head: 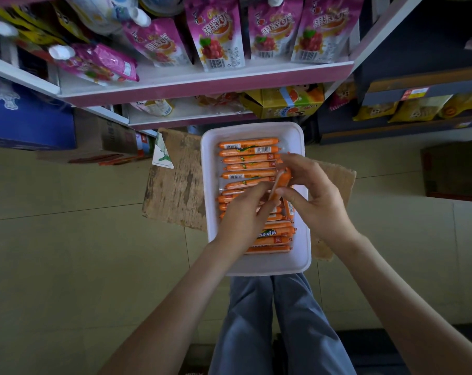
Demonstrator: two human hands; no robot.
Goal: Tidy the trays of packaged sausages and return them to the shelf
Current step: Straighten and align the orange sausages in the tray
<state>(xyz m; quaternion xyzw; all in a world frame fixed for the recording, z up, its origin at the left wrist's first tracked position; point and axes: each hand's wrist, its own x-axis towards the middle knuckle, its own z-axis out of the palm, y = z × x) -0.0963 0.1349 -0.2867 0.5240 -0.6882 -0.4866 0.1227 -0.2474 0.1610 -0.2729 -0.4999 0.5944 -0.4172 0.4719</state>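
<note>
Grey trousers (278, 320) at 6 o'clock, legs ending just below the near rim of a white tray (267, 263). Two bare forearms reaching in from 7 and 5 o'clock, meeting over the tray's middle. Left hand (240, 217) with fingers curled, pinching the lower end of one orange sausage (283, 179) raised at a tilt above the rest. Right hand (313, 198) gripping the upper end of that same sausage between thumb and bent fingers.

Beneath them, rows of packaged sausages (248, 158) lying crosswise in the tray, side by side and touching. Neat rows toward 12 o'clock, looser ones toward 6 o'clock, some hidden under the hands.

Tray resting on a worn sheet of cardboard (175, 185) spread over a pale tiled floor (67, 253), with cardboard showing at 9 and 3 o'clock of the tray.

Farther off at 12 o'clock, a pink-edged shelf (202, 89) loaded with purple spouted pouches (218, 33) printed with grapes. On the tier below, a yellow carton (286, 102). At 10 o'clock, a blue box (26, 117) beside the shelf. At 2 o'clock, yellow snack bags (416, 109) on a dark rack. At 3 o'clock, a brown carton (454, 171) on the floor, well apart from the tray.
</note>
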